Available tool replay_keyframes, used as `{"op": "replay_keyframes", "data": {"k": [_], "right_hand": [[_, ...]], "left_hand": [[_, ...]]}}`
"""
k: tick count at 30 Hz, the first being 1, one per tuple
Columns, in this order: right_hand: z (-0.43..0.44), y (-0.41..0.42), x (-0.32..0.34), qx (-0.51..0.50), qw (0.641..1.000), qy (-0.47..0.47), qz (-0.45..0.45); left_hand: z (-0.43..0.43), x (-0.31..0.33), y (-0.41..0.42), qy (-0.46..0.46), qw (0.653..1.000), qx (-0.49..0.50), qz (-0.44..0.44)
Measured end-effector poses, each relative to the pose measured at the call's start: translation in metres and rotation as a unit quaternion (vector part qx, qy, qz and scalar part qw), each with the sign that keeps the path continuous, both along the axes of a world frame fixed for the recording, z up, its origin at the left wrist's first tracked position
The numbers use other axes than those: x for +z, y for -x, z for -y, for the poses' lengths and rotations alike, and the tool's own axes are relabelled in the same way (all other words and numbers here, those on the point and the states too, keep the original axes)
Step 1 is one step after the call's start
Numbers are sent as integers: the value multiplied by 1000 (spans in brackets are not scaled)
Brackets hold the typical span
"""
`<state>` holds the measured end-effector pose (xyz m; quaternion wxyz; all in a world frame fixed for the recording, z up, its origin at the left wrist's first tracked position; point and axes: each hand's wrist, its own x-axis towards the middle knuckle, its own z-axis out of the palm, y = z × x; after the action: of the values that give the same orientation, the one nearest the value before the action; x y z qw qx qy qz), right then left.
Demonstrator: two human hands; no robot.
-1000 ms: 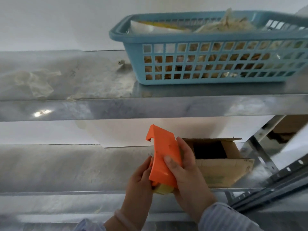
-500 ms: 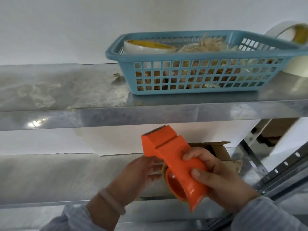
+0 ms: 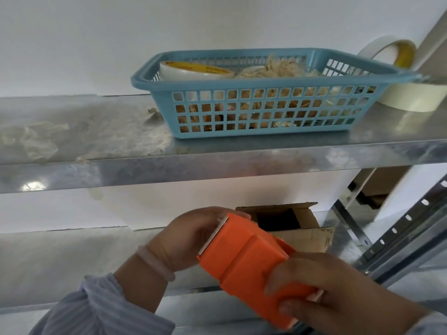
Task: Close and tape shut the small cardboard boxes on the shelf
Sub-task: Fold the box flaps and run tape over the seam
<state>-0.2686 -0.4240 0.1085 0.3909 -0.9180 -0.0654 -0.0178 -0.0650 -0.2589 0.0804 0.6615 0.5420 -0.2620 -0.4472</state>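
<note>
Head view: both hands hold an orange dispenser [image 3: 244, 259] in front of the lower shelf [image 3: 60, 257]. Right hand [image 3: 338, 293] is clenched round its lower end, fingers [image 3: 285, 281] over the top face; wrist runs out of frame bottom right. Left hand [image 3: 191, 238] curls at the upper end by the metal blade [image 3: 212, 235], w/ fingertips tucked behind the body, so can't tell exactly what they pinch; no tape strip made out. A band [image 3: 154, 262] sits on the left wrist, striped sleeve [image 3: 101, 308] below it. Box [image 3: 302, 228] stands on the lower shelf just behind the dispenser, flaps up, dark inside showing; its left and front parts are hidden by the dispenser and hands. Upper shelf [image 3: 217, 163] carries a blue basket [image 3: 266, 110] w/ a tape roll [image 3: 196, 70] and pale stringy stuff inside, contents blurred thru the grid. Beside the basket on the right, more tape rolls [image 3: 411, 97], partly cut off at the frame edge. Crumpled clear film [image 3: 36, 141] lies at the upper shelf's left, hard to read.
</note>
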Motion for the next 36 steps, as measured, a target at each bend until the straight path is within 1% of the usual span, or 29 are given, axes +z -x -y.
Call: {"op": "replay_keyframes", "data": {"k": [1,3,5,6,9,12,15,18,20,22,27,31,33,36], "right_hand": [[2,1,-1,3,999,34,5],[5,3,-2,9,998,66,8],[8,5,-4,9,997,79,5],[10,6,-4,7,996,86,4],[16,8,-7,7,994,105,2],[22,12,-10,2,995,96,-4],[28,17,-16,0,996,87,-3],[37,23,-18,-2,996,90,3],[44,29,-16,-16,994,110,11],[51,38,-14,-32,991,131,14],[69,60,-11,-87,983,163,-15],[79,67,-17,-136,978,155,-39],[80,65,-16,-158,980,103,-60],[88,51,-16,-155,984,-29,-89]], "left_hand": [[1,2,-2,10,1000,-18,-19],[2,9,-3,17,998,-47,-36],[3,10,-5,2,999,-42,13],[5,13,-3,-18,998,-27,59],[12,17,0,-60,989,-6,134],[18,19,5,-80,970,22,229],[26,15,15,-89,940,69,322],[32,9,25,-91,923,110,358],[34,7,27,-79,924,137,348],[34,7,21,-63,932,177,310],[21,10,1,-67,930,276,234],[15,2,7,-98,929,278,224],[15,-1,12,-95,937,283,184],[14,0,6,-80,950,294,67]]}}
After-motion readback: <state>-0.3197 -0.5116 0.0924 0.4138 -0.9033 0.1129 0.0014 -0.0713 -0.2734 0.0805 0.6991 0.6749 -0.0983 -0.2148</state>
